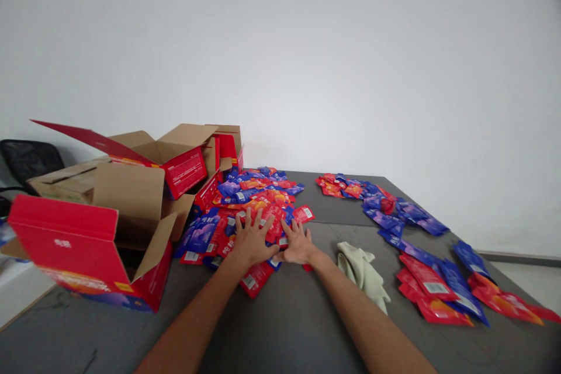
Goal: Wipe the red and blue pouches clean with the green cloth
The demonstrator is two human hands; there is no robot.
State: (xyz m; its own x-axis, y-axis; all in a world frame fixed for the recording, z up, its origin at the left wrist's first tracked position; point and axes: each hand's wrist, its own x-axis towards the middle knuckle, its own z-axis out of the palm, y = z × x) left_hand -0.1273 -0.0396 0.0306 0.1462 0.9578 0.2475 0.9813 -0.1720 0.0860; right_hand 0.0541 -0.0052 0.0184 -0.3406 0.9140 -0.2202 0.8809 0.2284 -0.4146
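Note:
Both of my hands rest at the near side of a large heap of red and blue packets (204, 232) on the grey table. My left hand (254, 239) lies over the packets with its fingers spread and pointing away from me. Just to its right, my right hand (298, 245) touches the heap's right edge, fingers apart. Neither hand grips anything. A red packet (256, 278) with a white barcode label lies below my left palm. Another red packet (304, 214) sits just past my right fingertips. My hands cover some packets.
Open red cartons (79, 245) stand on the left, flaps up, beside a brown cardboard box (72, 182). A pale green cloth (363, 272) lies crumpled right of my right forearm. More packets (432, 289) run along the table's right side. A black chair (30, 160) is at far left.

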